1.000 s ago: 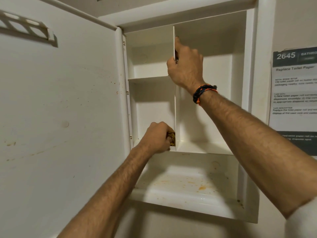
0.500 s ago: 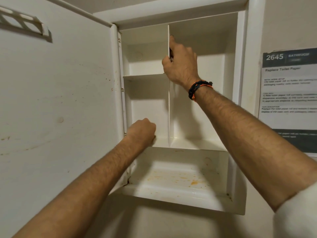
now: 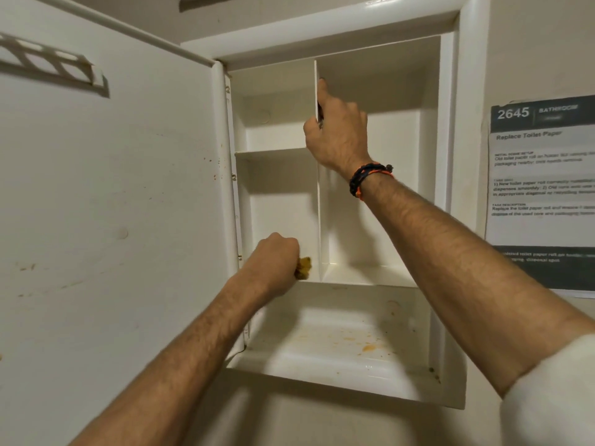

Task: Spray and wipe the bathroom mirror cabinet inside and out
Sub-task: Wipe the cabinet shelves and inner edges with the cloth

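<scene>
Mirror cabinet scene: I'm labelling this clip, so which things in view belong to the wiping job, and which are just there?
Part of the job:
- open mirror cabinet, stains on its bottom shelf
- cabinet door
- yellow-brown cloth, gripped in the left hand
- vertical divider, gripped by the right hand

Just there:
- printed "Replace Toilet Paper" notice on the wall
- braided wristband

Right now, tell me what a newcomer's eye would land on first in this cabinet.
First, the two hands inside the open cabinet: the right hand grips the vertical divider near its top, and the left hand presses a yellowish cloth into the lower left compartment. Next, the orange stains on the bottom shelf.
</scene>
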